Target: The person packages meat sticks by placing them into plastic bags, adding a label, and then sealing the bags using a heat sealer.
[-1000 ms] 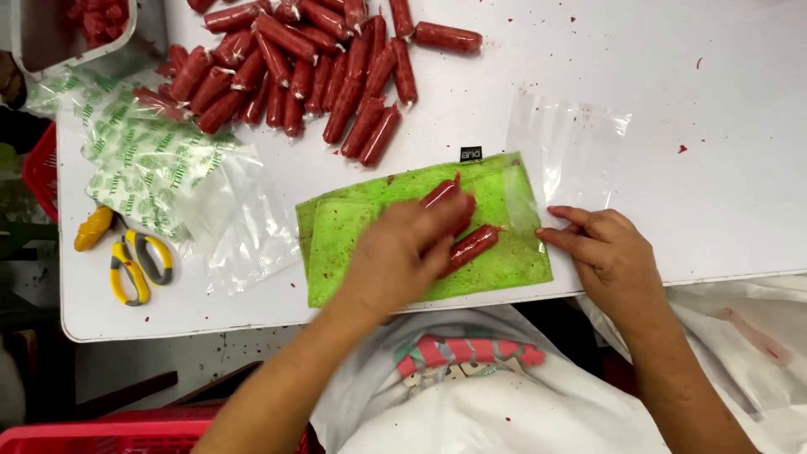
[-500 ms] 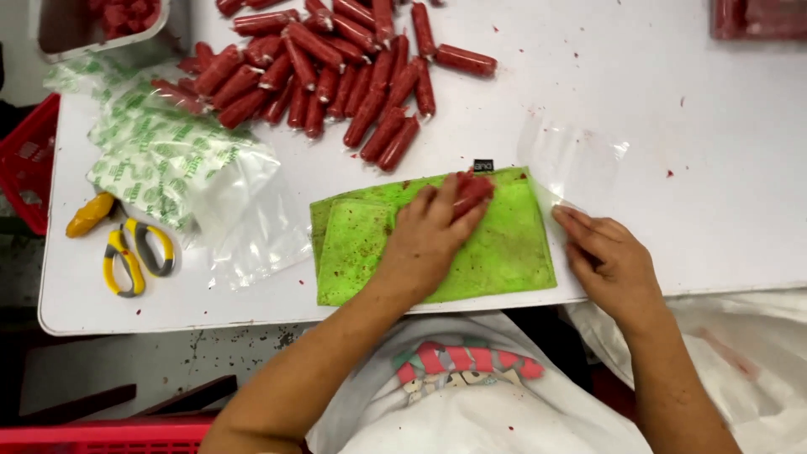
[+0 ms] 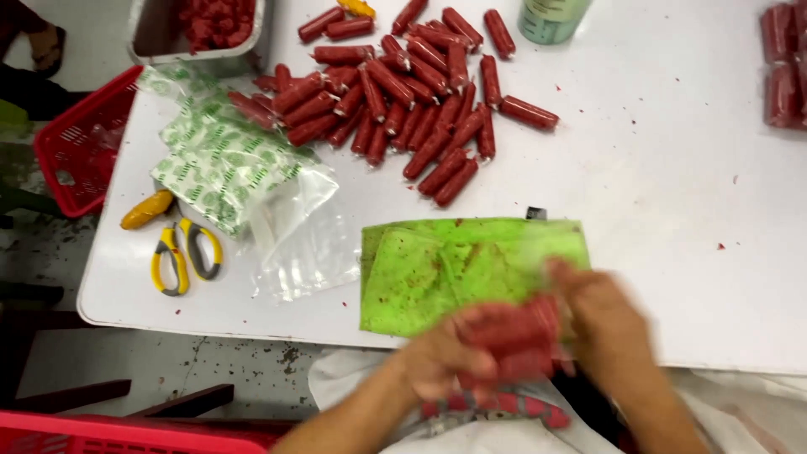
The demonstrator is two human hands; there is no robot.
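Observation:
Both of my hands meet at the near table edge, blurred by motion. My left hand and my right hand together grip a clear bag of red sausages, held just over the front edge of a green cloth that lies flat on the white table. Farther back lies a loose pile of red sausages.
A stack of green-printed plastic bags and clear bags sits at left, with yellow-handled scissors beside them. A metal tray of sausages stands at back left. Packed sausages lie at far right. Red baskets sit left and below.
Both hands have pulled from the green cloth toward the table edge. The sausages that lay on the cloth are now bundled in a clear bag between my hands.

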